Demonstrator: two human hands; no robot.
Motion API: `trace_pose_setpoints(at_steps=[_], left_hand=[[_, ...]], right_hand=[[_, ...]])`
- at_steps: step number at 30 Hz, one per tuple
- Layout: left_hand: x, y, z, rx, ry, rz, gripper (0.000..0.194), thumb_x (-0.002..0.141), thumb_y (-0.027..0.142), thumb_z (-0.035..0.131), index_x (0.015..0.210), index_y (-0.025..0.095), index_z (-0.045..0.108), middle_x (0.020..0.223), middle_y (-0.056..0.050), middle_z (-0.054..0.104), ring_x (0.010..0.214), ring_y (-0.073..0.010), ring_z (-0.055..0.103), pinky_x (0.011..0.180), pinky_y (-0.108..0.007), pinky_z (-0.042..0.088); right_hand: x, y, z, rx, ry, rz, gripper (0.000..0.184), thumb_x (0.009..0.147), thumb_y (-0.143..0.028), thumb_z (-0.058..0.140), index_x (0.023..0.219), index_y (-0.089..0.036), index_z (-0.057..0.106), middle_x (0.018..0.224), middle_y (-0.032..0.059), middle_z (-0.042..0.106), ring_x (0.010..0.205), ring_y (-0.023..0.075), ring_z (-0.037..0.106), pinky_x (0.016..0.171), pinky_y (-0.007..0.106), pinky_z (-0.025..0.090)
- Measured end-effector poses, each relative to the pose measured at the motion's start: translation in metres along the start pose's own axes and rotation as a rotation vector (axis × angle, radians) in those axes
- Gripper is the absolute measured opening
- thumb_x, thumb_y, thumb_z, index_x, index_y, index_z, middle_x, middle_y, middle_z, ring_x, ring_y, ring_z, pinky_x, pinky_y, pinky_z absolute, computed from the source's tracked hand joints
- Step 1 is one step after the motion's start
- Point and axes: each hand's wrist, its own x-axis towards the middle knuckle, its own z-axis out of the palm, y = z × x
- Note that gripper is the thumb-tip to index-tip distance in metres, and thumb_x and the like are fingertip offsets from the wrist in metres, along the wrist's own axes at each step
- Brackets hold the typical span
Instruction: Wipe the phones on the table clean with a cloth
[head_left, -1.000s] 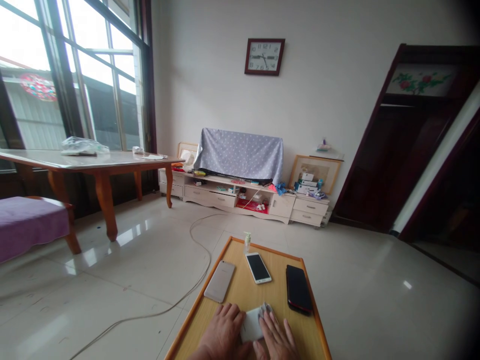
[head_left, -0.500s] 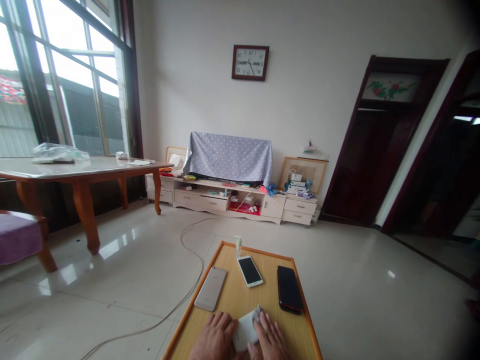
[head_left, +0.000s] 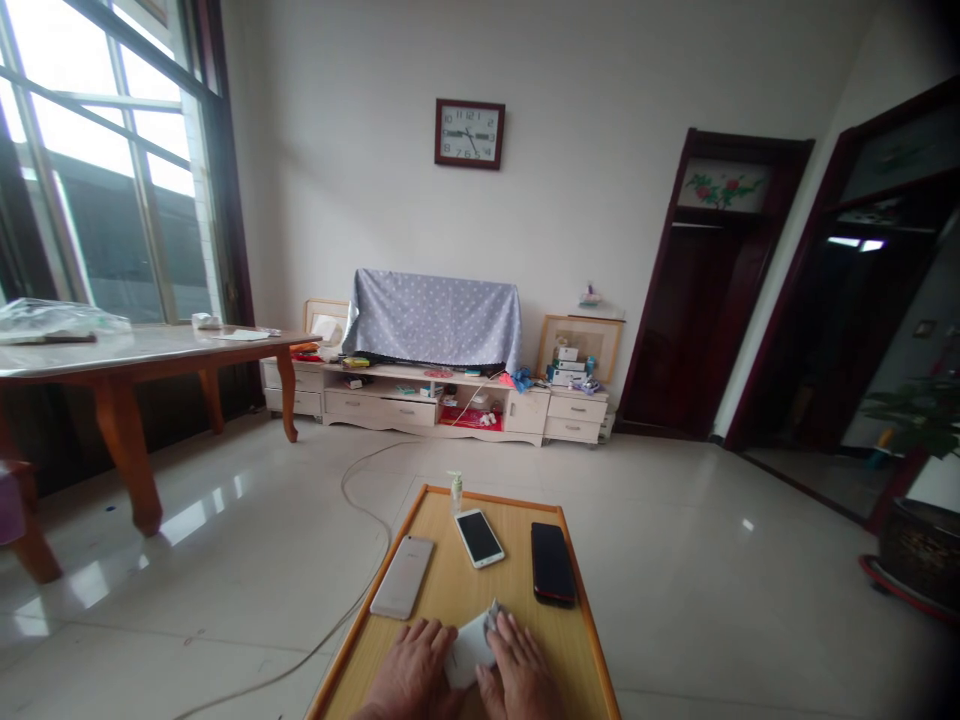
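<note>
Head view, looking forward and down along a low rectangular light-wood tray with an orange-brown rim (head_left: 510, 495). A folded white cloth (head_left: 469, 652), its upper corner greyish, lies at the near end of the tray between the two hands. The left hand (head_left: 409, 672) lies palm down against the cloth's left side, and the right hand (head_left: 517, 675) lies palm down against its right side. Both sets of fingers are slightly spread; whether either hand is gripping the cloth cannot be told. Nearest the left hand is a slim champagne-gold smartphone (head_left: 401, 577); nearest the right hand is a black smartphone (head_left: 553, 564). A white-framed smartphone (head_left: 478, 538) with a dark screen lies between them, and a small pump bottle (head_left: 455, 492) stands at the far rim. A thin white cable (head_left: 360, 510) runs across the glossy tile floor left of the tray.
</note>
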Motion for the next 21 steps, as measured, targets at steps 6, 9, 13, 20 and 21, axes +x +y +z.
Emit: trace_pose_setpoints(at_steps=[6,9,13,20,21], left_hand=[[-0.015,0.004,-0.002,-0.012,-0.003,-0.117,0.068,0.072,0.049,0.066,0.135,0.024,0.056,0.137,-0.010,0.060,0.126,-0.0307,0.052,0.109,-0.043,0.037],[-0.019,0.005,0.000,-0.042,0.028,-0.130,0.060,0.077,0.054,0.062,0.130,0.027,0.060,0.135,-0.008,0.061,0.125,-0.0294,0.054,0.106,-0.042,0.038],[-0.021,0.003,-0.001,-0.059,0.044,-0.126,0.051,0.078,0.054,0.061,0.123,0.029,0.064,0.129,-0.006,0.064,0.120,-0.0278,0.056,0.101,-0.040,0.040],[-0.019,0.000,-0.002,-0.065,0.037,-0.143,0.047,0.077,0.054,0.060,0.116,0.029,0.066,0.124,-0.006,0.064,0.118,-0.0276,0.055,0.100,-0.039,0.039],[-0.018,-0.002,0.000,-0.067,0.030,-0.143,0.046,0.076,0.052,0.060,0.116,0.029,0.066,0.124,-0.006,0.064,0.118,-0.0276,0.055,0.100,-0.039,0.039]], right_hand=[[-0.003,-0.002,-0.003,0.019,-0.029,0.023,0.047,0.097,-0.053,0.050,0.126,-0.023,0.071,0.135,0.0100,0.067,0.124,0.0294,0.064,0.105,0.042,0.053],[-0.003,0.001,-0.004,0.010,-0.023,-0.006,0.051,0.098,-0.051,0.050,0.136,-0.021,0.065,0.136,0.0093,0.066,0.125,0.0280,0.063,0.104,0.039,0.054],[0.001,0.009,-0.011,-0.023,-0.086,-0.102,0.048,0.098,-0.049,0.054,0.140,-0.027,0.061,0.138,0.0057,0.063,0.123,0.0262,0.064,0.101,0.038,0.056],[0.000,-0.020,-0.002,-0.075,-0.122,-0.009,0.041,0.097,-0.053,0.053,0.127,-0.032,0.071,0.130,0.0069,0.068,0.116,0.0315,0.068,0.101,0.050,0.054],[-0.004,-0.032,0.005,-0.058,-0.090,-0.003,0.040,0.096,-0.054,0.054,0.123,-0.032,0.073,0.127,0.0066,0.070,0.115,0.0317,0.069,0.102,0.049,0.054]])
